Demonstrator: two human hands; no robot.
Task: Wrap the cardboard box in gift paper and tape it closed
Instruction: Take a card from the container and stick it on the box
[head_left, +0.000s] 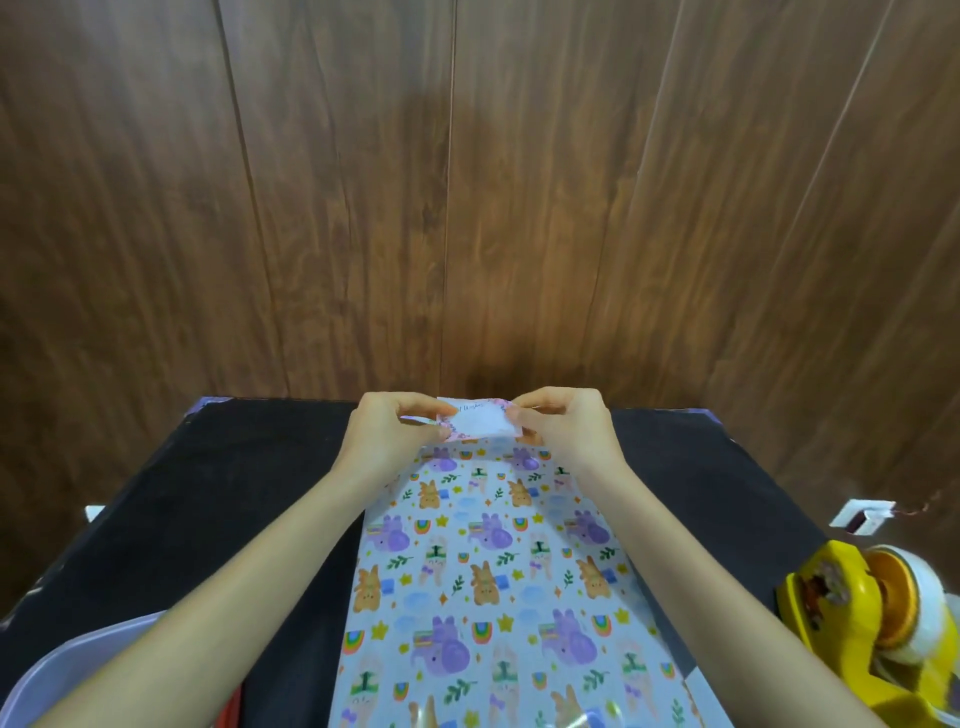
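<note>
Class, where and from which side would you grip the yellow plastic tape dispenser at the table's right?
Probably grip the yellow plastic tape dispenser by its frame below the white tape roll, coming from the near right: the roll bulges on top, while the frame extends towards the viewer.

Your gift paper (498, 571), pale blue and printed with purple elephants, orange rabbits, rainbows, stars and green sprigs, lies printed side up as one long panel on the black surface (234, 493). It runs from the near edge of view away from you. Whether it encloses the cardboard box cannot be told. Glossy patches (597, 719) show at its near end.

The small white card (478, 420), pink-flowered at its border and with script too blurred to read, is above the paper's far end, pinched between your left grip (384, 431) and right grip (566, 426).

The yellow plastic tape dispenser (852, 623), carrying a pale roll, sits at the right.
</note>
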